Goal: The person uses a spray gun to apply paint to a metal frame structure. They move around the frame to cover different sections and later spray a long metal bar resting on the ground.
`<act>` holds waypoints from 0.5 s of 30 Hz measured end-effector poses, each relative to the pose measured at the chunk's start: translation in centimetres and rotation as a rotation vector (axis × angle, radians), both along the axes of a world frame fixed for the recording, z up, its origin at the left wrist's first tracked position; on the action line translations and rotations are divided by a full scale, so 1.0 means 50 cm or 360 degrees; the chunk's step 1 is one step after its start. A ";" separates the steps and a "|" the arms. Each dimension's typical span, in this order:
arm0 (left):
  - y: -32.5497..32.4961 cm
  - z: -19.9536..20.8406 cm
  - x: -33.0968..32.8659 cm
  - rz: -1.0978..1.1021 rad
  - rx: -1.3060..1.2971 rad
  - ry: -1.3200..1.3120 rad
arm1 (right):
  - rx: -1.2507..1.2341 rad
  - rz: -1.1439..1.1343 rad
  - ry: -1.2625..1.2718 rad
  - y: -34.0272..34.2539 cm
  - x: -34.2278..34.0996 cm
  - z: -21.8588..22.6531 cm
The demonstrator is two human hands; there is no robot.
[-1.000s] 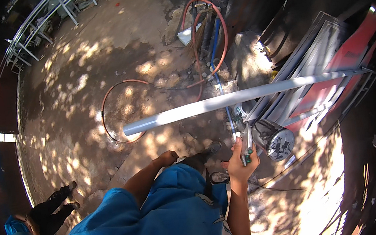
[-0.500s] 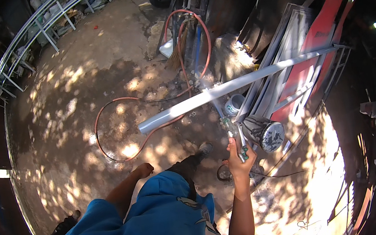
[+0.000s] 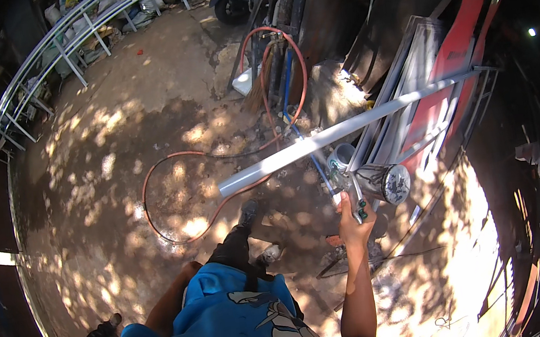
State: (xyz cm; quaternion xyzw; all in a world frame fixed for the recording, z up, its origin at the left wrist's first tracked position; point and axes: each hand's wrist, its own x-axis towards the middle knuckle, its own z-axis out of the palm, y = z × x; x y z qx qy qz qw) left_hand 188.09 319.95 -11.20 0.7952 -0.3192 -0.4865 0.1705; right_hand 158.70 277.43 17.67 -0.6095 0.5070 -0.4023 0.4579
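Observation:
My right hand (image 3: 357, 222) is closed around the handle of a spray gun (image 3: 358, 199), held out in front of me. A dark cylindrical cup (image 3: 395, 183) with a paint-speckled end sits beside the gun and seems to belong to it. Beyond the gun, a long grey metal tube (image 3: 307, 143) slants from the middle of the yard up to the right. My left hand (image 3: 193, 267) hangs low by my side, mostly hidden behind my blue shirt; its fingers do not show clearly.
A whitish tub (image 3: 340, 155) stands beyond the gun. An orange hose (image 3: 169, 157) loops over the dirt floor, and a blue hose (image 3: 320, 169) runs near the gun. Grey panels and a red panel (image 3: 428, 103) lean at the right. A curved metal railing (image 3: 67, 55) stands far left.
My right hand and the spray gun have moved slightly right and farther away. The left hand has drawn back toward my body. My feet now show more, and the tube's near end appears farther right.

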 end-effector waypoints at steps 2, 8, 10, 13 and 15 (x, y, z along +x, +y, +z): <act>0.032 0.007 0.013 0.0011 0.0023 -0.0022 | -0.0139 -0.0145 0.0055 -0.055 -0.007 -0.004; 0.094 -0.014 0.071 -0.0333 -0.0119 -0.0232 | -0.0460 -0.0415 -0.0097 -0.156 -0.009 0.004; 0.111 -0.024 0.098 -0.0448 -0.0060 -0.0197 | -0.0361 -0.0437 -0.0026 -0.152 -0.008 0.010; 0.136 -0.039 0.151 -0.0049 0.0095 0.0110 | -0.0131 -0.0332 0.0113 -0.097 -0.009 0.011; 0.132 -0.061 0.193 -0.0185 0.0124 -0.0053 | -0.0097 -0.0119 0.0121 -0.030 -0.008 0.005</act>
